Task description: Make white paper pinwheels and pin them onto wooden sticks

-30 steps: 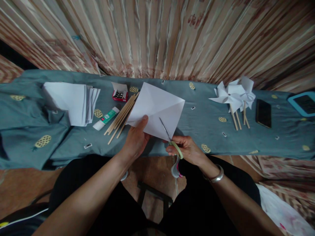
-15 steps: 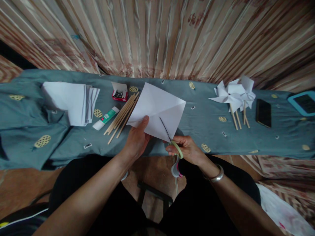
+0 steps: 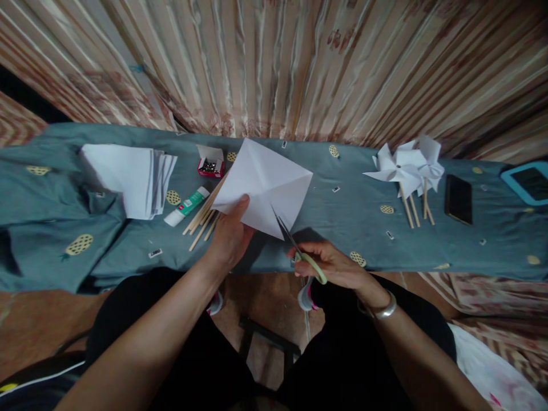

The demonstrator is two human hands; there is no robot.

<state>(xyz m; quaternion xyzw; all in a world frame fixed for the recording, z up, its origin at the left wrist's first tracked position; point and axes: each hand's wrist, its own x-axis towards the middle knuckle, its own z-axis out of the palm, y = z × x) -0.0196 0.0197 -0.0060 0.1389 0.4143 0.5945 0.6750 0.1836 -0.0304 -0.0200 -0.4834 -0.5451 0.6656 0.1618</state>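
My left hand (image 3: 232, 234) grips a white square sheet of paper (image 3: 269, 177) by its lower left edge, thumb on top. Crease lines cross the sheet. In my right hand (image 3: 325, 262) is a pair of scissors (image 3: 315, 270) with pale green handles, its fingers in the loops. The dark blades reach over the paper at its lower corner and point toward the middle. Just left of the sheet, several wooden sticks (image 3: 201, 220) lie partly under the paper and my left hand.
Left on the patterned cloth (image 3: 351, 211) lie a stack of white paper (image 3: 124, 177), a glue tube (image 3: 186, 206) and a small red box (image 3: 210, 165) of metal pins. Rightward are paper pinwheels (image 3: 406, 165) on sticks, a black phone (image 3: 458, 198) and a blue-framed device (image 3: 531, 182).
The paper and my left hand have shifted a little left. My right hand has moved slightly right and down with the scissors, whose blades now look slightly parted.
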